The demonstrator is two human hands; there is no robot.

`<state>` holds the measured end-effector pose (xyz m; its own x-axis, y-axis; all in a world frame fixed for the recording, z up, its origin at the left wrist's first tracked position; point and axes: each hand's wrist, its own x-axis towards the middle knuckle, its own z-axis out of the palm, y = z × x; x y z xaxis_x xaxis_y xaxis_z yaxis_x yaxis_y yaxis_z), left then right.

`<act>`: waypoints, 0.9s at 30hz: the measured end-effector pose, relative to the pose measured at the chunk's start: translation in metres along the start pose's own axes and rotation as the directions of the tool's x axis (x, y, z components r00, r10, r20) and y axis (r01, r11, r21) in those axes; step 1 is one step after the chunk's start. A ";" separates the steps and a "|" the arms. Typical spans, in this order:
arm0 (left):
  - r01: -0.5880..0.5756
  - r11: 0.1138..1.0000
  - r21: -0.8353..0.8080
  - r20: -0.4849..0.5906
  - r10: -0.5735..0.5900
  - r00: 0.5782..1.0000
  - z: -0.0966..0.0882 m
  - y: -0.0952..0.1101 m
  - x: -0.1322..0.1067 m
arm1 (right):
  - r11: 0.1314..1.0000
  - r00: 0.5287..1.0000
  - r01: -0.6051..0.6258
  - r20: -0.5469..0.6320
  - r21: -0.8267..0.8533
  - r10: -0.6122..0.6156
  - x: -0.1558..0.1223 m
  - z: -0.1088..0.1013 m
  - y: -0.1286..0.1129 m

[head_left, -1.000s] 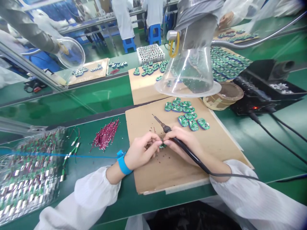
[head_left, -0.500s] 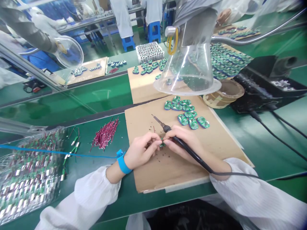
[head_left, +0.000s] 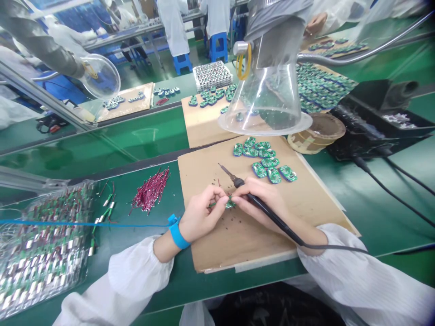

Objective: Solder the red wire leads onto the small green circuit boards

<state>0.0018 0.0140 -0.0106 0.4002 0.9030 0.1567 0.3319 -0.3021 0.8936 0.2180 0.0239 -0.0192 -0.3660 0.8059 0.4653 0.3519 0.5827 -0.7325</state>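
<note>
You sit at a long green workbench in a big room, and people in white coats work farther off. A clear plastic hood hangs over the far end of your brown cardboard sheet. To the right of the hood are a round tan pot and a black soldering station.

On the bench to the left of the sheet lie a clear bag of wired boards and a bunch of thin red wires. A neat group of green circuit boards sits on the cardboard, well up from your hands.

Your left hand, with a blue wrist strap on it, is near the middle of the sheet. Its fingertips are closed tight, pinching a small green circuit board. Your right hand holds a black soldering iron like a pen, right beside that board. Its metal tip points up and away, so it is not on the board.

You seem to be at the soldering step on this one small board. The next move calls for steady fingers and a careful touch with the hot tip.
</note>
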 end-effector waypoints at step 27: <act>0.019 0.999 0.042 0.047 -0.021 0.999 -0.002 0.001 0.002 | 1.000 0.998 -0.029 0.047 0.008 0.028 0.002 0.001 0.001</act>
<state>0.0012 0.0161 -0.0090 0.4333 0.8935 0.1179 0.3749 -0.2977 0.8780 0.2169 0.0258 -0.0202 -0.3959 0.8164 0.4204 0.3557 0.5584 -0.7494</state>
